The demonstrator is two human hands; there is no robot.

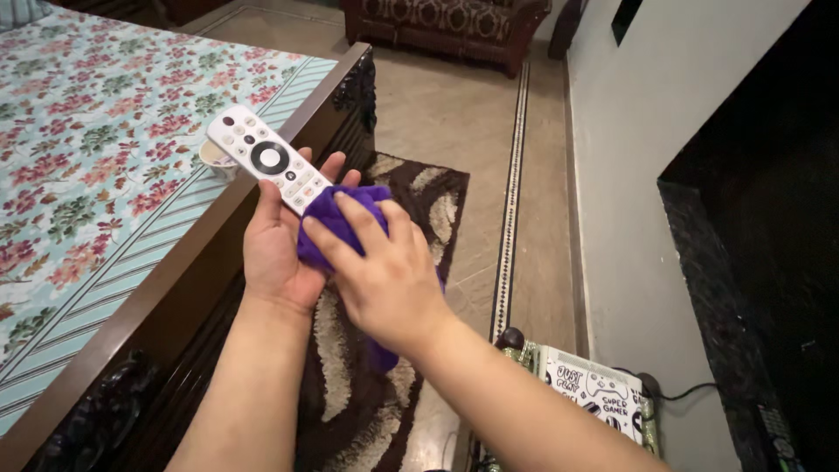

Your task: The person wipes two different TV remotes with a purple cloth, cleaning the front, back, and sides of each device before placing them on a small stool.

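Right hand (384, 275) presses a purple cloth (345, 218) against the white remote (266, 162), fingers curled over it. I see the left hand (280, 249) cupped beneath, gripping the remote's lower end above the bed (96, 149) edge.

One printed panel (592, 395) shows, low in the view to the right of the person's right forearm, down on the floor close to the pale wall. It is a flat, roughly rectangular white face, tilted and seen at an angle, covered with black outline drawings and blocky black lettering. A greenish, patterned edge borders it on the left and right sides. Whether it is a box or a bag cannot be told. No lit screen, sign or other label is visible.
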